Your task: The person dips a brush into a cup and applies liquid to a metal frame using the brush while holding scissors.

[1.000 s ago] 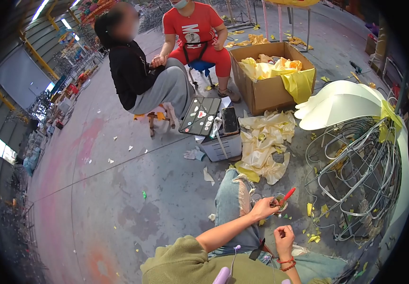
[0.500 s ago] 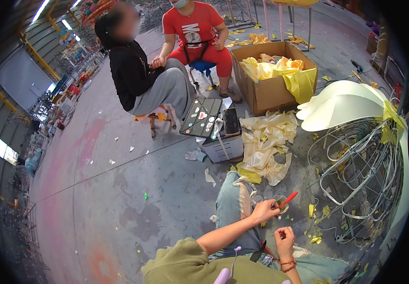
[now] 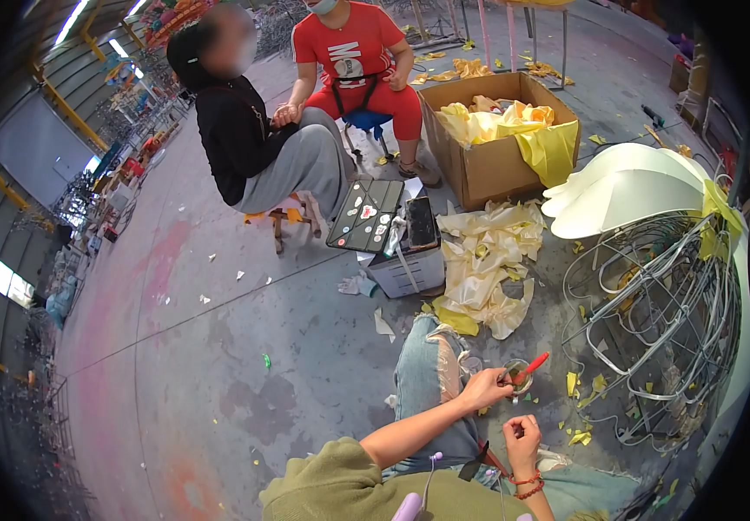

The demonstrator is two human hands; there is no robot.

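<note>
Slim tool [image 3: 532, 366], vis. part brt red

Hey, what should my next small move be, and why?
I'd probably ease the red-handled tool away from the cup with your left hand: its fingers are right at the tool, which overlaps the cup's mouth. Your right hand sits apart, fingers curled.

A slim red-handled tool [image 3: 537, 362] slants across a small round, clear-looking cup [image 3: 526, 389] on the floor, handle raised outward; its working end is too small to identify.
</note>
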